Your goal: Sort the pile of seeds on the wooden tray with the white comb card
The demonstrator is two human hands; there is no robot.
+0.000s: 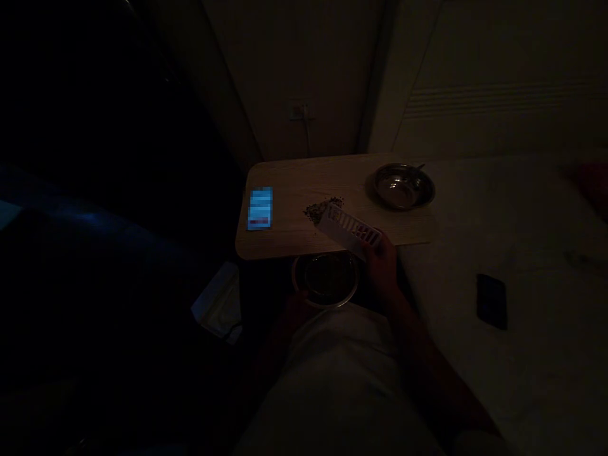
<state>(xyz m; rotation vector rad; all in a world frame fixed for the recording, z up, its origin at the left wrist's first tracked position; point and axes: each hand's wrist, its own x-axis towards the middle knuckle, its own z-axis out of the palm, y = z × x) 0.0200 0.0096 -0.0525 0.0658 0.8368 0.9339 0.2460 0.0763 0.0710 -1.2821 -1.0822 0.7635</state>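
My right hand (380,258) is closed on one end of a long, pale slotted plastic piece, perhaps a tray or small basket (349,229). The far end of this piece rests at a small heap of dark and light bits (315,210) on the wooden tabletop (280,244). Under the table's near edge is a round metal bowl (352,292), its inside too dark to make out. My left hand (299,305) grips its left rim, with the fingers mostly in shadow.
A second metal bowl (403,187) with a handle sticking out stands at the table's right end. A lit phone (259,208) lies at the left. A dark phone (492,301) is on the pale bedding (532,367). Behind the table, a cord hangs from a wall socket (300,111).
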